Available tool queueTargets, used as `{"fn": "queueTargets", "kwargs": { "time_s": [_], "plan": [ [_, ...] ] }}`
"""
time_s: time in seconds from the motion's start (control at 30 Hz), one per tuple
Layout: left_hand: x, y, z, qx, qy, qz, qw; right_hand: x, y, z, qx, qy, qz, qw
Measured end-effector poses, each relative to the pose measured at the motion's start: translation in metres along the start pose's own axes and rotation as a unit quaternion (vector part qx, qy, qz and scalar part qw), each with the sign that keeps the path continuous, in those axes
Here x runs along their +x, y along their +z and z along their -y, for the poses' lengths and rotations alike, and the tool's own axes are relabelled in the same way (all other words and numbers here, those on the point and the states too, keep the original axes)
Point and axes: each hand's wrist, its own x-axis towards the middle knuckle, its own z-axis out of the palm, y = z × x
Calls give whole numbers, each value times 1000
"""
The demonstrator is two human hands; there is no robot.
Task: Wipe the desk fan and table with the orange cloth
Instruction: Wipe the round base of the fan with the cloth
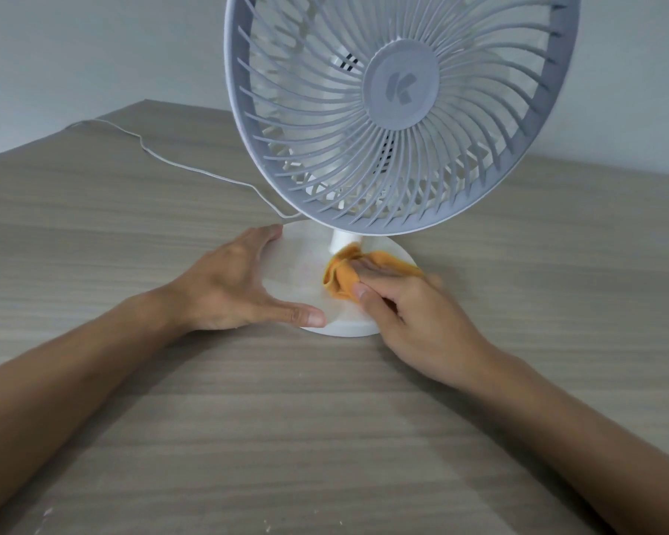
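Observation:
A white desk fan (400,110) with a grey grille stands on the wood-grain table (325,438). Its round white base (298,272) lies just in front of me. My right hand (414,314) presses a bunched orange cloth (344,274) onto the base, right beside the short white neck (342,241). My left hand (232,287) lies flat with fingers spread along the base's left rim, thumb on its front edge, holding nothing.
The fan's white cord (178,164) trails from behind the base across the table toward the far left edge. A pale wall (93,52) rises behind the table. Small white specks dot the table's near edge (47,511).

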Motion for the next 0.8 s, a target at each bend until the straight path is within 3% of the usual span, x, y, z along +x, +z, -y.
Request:
{"fn": "queueTargets", "kwargs": {
  "time_s": [0.17, 0.4, 0.57, 0.8],
  "plan": [
    [-2, -1, 0, -12, -15, 5, 1000, 1, -4, -12, 24, -47, 22, 998],
    [-4, -3, -2, -31, -9, 9, 999, 2, -15, -35, 19, 38, -28, 999],
    [-4, -4, -4, -16, 4, 10, 1000, -2, -4, -7, 1, -22, -32, 999],
    [-6, -5, -4, -9, 0, 16, 1000, 0, -4, -4, 23, -55, 23, 998]
  ]
}}
